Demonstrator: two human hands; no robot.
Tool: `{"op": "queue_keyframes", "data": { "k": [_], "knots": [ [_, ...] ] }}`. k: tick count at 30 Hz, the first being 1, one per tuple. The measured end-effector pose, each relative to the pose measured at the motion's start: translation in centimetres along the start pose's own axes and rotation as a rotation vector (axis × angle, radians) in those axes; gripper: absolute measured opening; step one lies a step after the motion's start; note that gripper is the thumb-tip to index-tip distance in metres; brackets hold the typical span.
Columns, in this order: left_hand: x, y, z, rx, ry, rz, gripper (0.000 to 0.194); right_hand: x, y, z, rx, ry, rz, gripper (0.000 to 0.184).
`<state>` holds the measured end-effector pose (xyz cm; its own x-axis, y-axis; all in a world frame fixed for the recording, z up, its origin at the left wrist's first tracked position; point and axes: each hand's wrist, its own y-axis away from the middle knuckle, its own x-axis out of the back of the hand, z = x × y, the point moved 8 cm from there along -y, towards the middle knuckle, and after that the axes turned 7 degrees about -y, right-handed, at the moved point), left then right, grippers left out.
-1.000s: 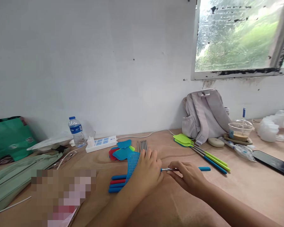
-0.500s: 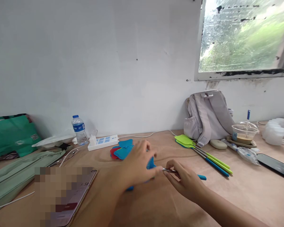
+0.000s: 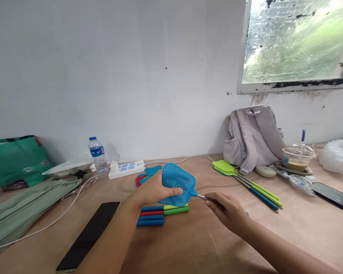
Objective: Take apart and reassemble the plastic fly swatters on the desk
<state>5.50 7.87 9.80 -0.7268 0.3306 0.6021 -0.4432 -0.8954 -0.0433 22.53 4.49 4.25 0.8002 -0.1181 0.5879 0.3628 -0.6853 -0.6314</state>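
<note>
My left hand [image 3: 151, 192] grips a blue mesh fly-swatter head [image 3: 178, 183], held tilted above the table. My right hand [image 3: 227, 211] pinches the thin metal rod [image 3: 203, 196] that meets the head's neck; a bit of the rod's blue grip shows behind the hand. Under the head lie several loose coloured handle grips [image 3: 157, 215], blue, red and green. Behind them is a small pile of blue and red swatter heads [image 3: 147, 176].
Finished green and blue swatters [image 3: 246, 182] lie to the right beside a grey backpack [image 3: 253, 137]. A dark phone [image 3: 88, 236] rests at front left, another [image 3: 334, 192] at far right. A power strip [image 3: 127, 168], water bottle [image 3: 97, 154], drink cup [image 3: 297, 156] and green bags line the wall.
My left hand has lifted the blue swatter head off the table and turned it up, still on the rod. The handle grips under it are now uncovered.
</note>
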Motion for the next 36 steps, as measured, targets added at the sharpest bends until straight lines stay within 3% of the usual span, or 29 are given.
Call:
{"op": "queue_keyframes", "data": {
  "k": [5, 8, 11, 14, 17, 21, 25, 27, 30, 33, 36],
  "knots": [
    [0.4, 1.1, 0.5, 0.004, -0.138, 0.017, 0.053, 0.2, 0.2, -0.5, -0.010, -0.060, 0.014, 0.010],
    [0.1, 1.9, 1.8, -0.026, -0.256, -0.007, 0.040, -0.2, 0.3, -0.7, -0.007, -0.096, -0.011, 0.012],
    [-0.9, 2.4, 4.1, -0.172, -0.343, -0.057, 0.024, -0.9, 0.6, -0.1, 0.001, -0.115, -0.054, 0.014],
    [-1.7, 2.8, 6.0, -0.320, -0.410, -0.072, 0.021, -1.6, 1.0, 0.6, 0.016, -0.129, -0.079, 0.015],
    [-2.2, 3.2, 6.5, -0.348, -0.445, -0.088, 0.021, -1.7, 1.0, 0.4, 0.046, -0.125, -0.080, 0.016],
    [-0.8, 3.0, 5.9, -0.176, -0.537, 0.085, 0.017, -1.6, 0.1, -0.6, 0.078, 0.014, -0.208, 0.018],
    [1.9, 2.9, 5.0, -0.073, -0.587, 0.400, 0.024, -1.2, -0.7, 0.5, 0.055, 0.237, -0.385, 0.019],
    [3.5, 3.5, 3.7, -0.082, -0.536, 0.565, 0.025, -0.9, -0.6, 2.2, -0.017, 0.266, -0.435, 0.022],
    [5.5, 5.8, -0.5, -0.010, -0.642, 0.706, 0.032, -0.5, 0.1, 5.1, -0.130, 0.238, -0.454, 0.027],
    [6.9, 9.3, -6.2, 0.188, -0.892, 0.774, 0.040, -0.2, 0.9, 7.4, -0.177, 0.181, -0.420, 0.027],
    [7.8, 13.0, -11.3, 0.484, -1.057, 0.840, 0.051, 1.2, 1.0, 9.4, -0.183, 0.206, -0.328, 0.026]
  ]
}}
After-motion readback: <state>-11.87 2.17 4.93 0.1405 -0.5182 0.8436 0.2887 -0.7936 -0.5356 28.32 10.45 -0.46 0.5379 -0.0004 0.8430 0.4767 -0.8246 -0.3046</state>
